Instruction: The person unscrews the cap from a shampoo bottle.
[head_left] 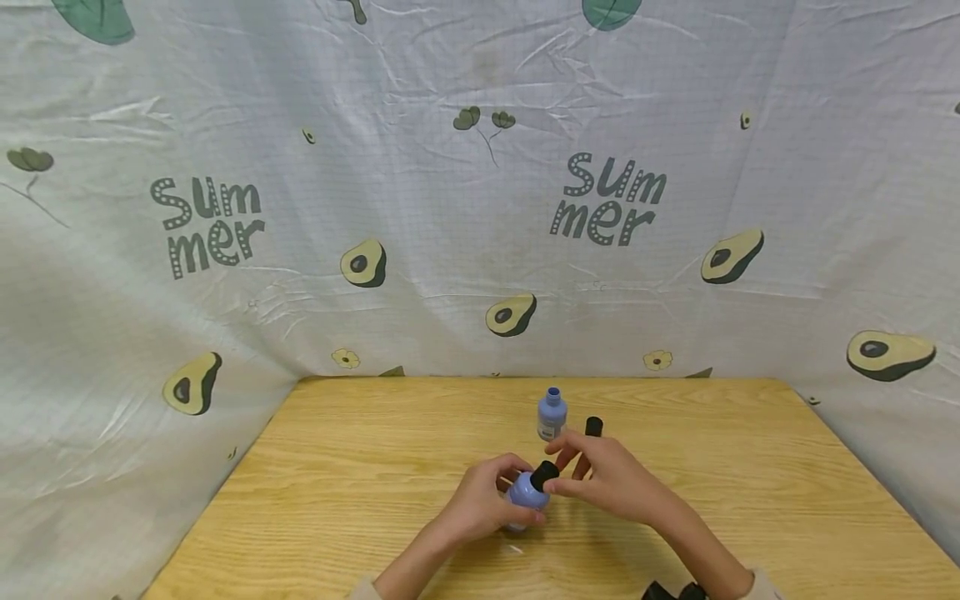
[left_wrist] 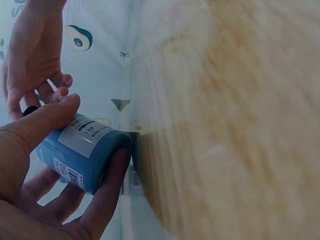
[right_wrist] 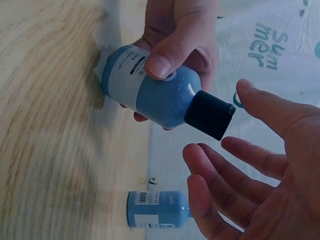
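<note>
Above the wooden surface [head_left: 337, 483], the left hand [head_left: 480, 500] grips the blue bottle [head_left: 527, 493], cap [head_left: 544, 475] angled toward the open right hand [head_left: 607, 475], fingers almost touching.

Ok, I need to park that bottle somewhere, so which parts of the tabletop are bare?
Bare wood lies left of the left hand and right of the right hand, out to the table edges. Crowded: the middle, around the held bottle, open bottle and loose cap.
</note>
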